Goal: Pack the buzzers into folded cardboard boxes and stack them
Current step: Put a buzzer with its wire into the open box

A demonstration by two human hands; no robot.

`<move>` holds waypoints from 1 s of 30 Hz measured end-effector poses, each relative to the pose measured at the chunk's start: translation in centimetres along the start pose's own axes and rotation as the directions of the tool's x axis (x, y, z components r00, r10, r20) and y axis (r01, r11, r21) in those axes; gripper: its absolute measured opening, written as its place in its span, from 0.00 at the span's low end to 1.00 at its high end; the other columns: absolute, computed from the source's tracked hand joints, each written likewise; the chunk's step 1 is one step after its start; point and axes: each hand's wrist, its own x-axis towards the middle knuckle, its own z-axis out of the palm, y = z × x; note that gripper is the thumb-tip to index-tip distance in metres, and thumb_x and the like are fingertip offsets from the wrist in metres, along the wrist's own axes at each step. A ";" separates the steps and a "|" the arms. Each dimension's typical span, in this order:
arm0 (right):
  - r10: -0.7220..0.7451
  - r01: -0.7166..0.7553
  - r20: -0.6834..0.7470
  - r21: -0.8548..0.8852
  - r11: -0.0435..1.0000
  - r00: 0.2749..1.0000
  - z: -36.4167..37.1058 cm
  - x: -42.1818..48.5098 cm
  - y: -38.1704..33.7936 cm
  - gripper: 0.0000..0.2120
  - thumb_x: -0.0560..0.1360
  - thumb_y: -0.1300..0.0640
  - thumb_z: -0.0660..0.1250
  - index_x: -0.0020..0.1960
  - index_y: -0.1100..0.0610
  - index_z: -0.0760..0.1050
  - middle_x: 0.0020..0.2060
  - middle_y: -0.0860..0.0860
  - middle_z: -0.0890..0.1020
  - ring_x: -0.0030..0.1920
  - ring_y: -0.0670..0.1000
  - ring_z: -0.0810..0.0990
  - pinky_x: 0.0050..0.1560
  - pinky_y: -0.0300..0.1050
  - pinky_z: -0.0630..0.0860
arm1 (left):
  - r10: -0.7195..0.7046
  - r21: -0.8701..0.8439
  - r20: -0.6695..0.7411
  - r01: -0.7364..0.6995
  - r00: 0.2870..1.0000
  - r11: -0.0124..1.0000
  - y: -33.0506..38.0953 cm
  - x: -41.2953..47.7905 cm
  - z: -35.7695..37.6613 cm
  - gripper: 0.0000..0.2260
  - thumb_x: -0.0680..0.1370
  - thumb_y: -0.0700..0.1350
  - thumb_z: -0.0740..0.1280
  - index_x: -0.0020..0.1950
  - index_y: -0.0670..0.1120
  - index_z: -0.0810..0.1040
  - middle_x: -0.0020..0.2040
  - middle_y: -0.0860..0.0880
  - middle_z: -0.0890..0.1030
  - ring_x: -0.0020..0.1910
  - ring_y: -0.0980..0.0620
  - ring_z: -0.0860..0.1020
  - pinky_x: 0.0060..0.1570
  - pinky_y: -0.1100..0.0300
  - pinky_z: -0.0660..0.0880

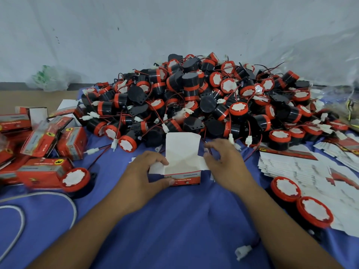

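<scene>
A small red-and-white cardboard box [182,162] stands open on the blue cloth, its white lid flap raised. My left hand [143,175] holds the box's left side, thumb on the red front and fingers on the left flap. My right hand [225,160] hovers at the box's right flap with fingers loosely curled; I cannot tell whether it touches it. Behind the box lies a large heap of black-and-red buzzers [194,94] with red wires and white connectors. The inside of the box is hidden.
Closed red boxes [50,140] lie jumbled at the left, a loose buzzer [75,179] beside them. Flat unfolded cartons [299,167] are spread at the right with two buzzers [303,200] in front. A grey cable [19,220] curls at the lower left. A white connector [242,251] lies near my right forearm.
</scene>
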 end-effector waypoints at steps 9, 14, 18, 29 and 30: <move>0.049 0.072 -0.307 0.371 0.926 0.951 -2.8 0.1 -0.7 0.09 0.78 0.58 0.69 0.54 0.48 0.82 0.51 0.43 0.84 0.57 0.44 0.80 0.55 0.34 0.75 | 0.075 0.058 0.022 -0.076 0.997 0.995 0.3 -0.3 -0.3 0.18 0.71 0.51 0.77 0.56 0.62 0.74 0.56 0.59 0.72 0.57 0.61 0.73 0.52 0.69 0.69; 0.098 0.171 -0.221 0.914 0.369 0.970 -6.1 0.2 -1.4 0.15 0.79 0.53 0.59 0.50 0.55 0.84 0.49 0.52 0.87 0.67 0.56 0.77 0.69 0.51 0.65 | 0.117 0.055 0.037 -0.119 0.992 0.991 0.2 -0.2 -0.3 0.15 0.71 0.55 0.75 0.55 0.57 0.76 0.59 0.58 0.71 0.59 0.60 0.72 0.53 0.71 0.70; 0.077 0.102 -0.115 0.982 0.162 0.990 -6.8 0.3 -1.3 0.17 0.80 0.49 0.58 0.64 0.57 0.68 0.68 0.57 0.77 0.69 0.57 0.76 0.68 0.61 0.71 | 0.121 0.076 0.084 -0.128 0.989 0.989 0.2 -0.3 -0.2 0.16 0.72 0.59 0.70 0.57 0.58 0.75 0.60 0.63 0.70 0.60 0.63 0.71 0.54 0.72 0.70; -0.160 0.157 0.017 0.122 0.980 0.987 -4.0 -0.3 0.1 0.45 0.78 0.65 0.67 0.81 0.43 0.43 0.64 0.47 0.76 0.62 0.43 0.77 0.60 0.40 0.77 | 0.141 0.099 0.099 -0.150 0.985 0.984 0.2 -0.5 -0.1 0.17 0.74 0.60 0.70 0.60 0.64 0.70 0.60 0.67 0.69 0.60 0.66 0.70 0.53 0.76 0.67; -0.218 0.218 0.084 0.009 0.976 0.972 -4.0 -0.3 0.5 0.35 0.79 0.61 0.67 0.80 0.45 0.55 0.62 0.46 0.78 0.60 0.43 0.77 0.60 0.45 0.77 | 0.140 0.100 0.103 -0.151 0.985 0.983 0.2 -0.5 -0.1 0.17 0.74 0.60 0.70 0.61 0.64 0.70 0.60 0.67 0.69 0.60 0.66 0.70 0.53 0.76 0.68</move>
